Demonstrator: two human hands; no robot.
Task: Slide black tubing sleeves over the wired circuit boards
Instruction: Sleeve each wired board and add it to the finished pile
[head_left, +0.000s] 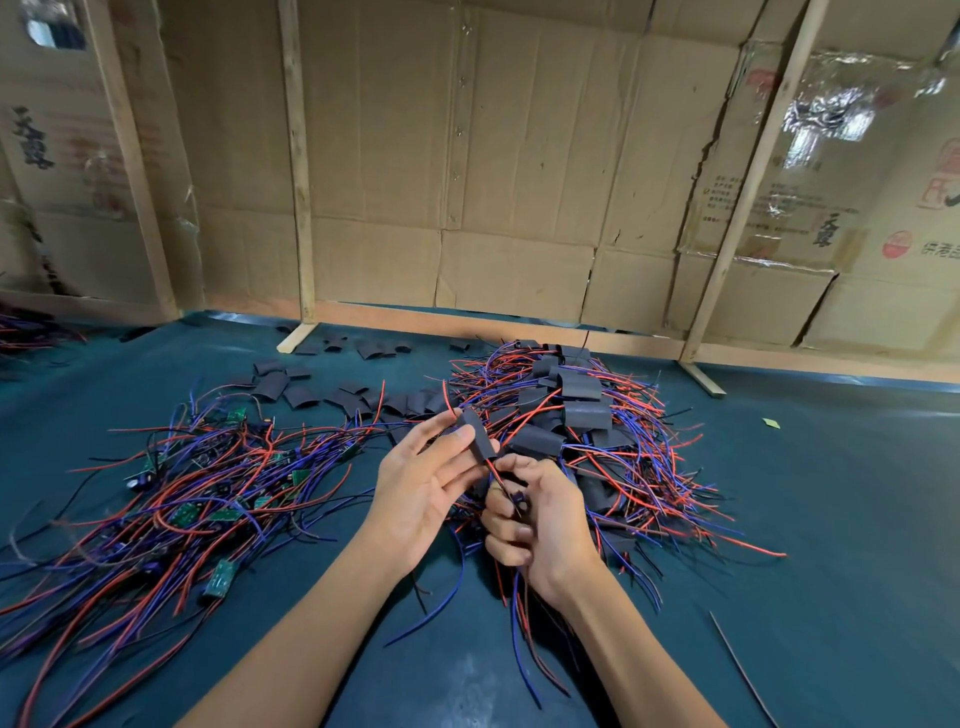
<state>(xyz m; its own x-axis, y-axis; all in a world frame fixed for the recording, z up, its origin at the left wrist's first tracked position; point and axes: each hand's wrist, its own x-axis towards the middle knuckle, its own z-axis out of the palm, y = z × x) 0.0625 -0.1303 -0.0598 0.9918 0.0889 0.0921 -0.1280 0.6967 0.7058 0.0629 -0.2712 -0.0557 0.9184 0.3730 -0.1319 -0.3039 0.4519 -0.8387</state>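
A black tubing sleeve (477, 435) sits above the middle of the desk (831, 493), tilted, its far end near the fingertips of the left hand (423, 480) and its near end pointing toward the right hand (540, 514). The left hand's grip is a pinch: thumb and fingers hold the sleeve by its flat sides. Red and blue wires (496, 475) run out of the sleeve's near end into the right hand, whose grip is closed around them with the fingers curled; whatever board they lead to is hidden inside that fist, and more wire ends hang below it toward the near edge. Just right of the hands lies a heap of sleeved boards (576, 410) tangled in red and blue wire. To the left spreads a pile of bare green circuit boards (221, 577) with their wires. Loose empty sleeves (272, 387) are scattered on the far side between the two heaps. A cardboard wall (493, 156) braced by wooden battens (296, 166) closes off the far edge of the dark green desk.
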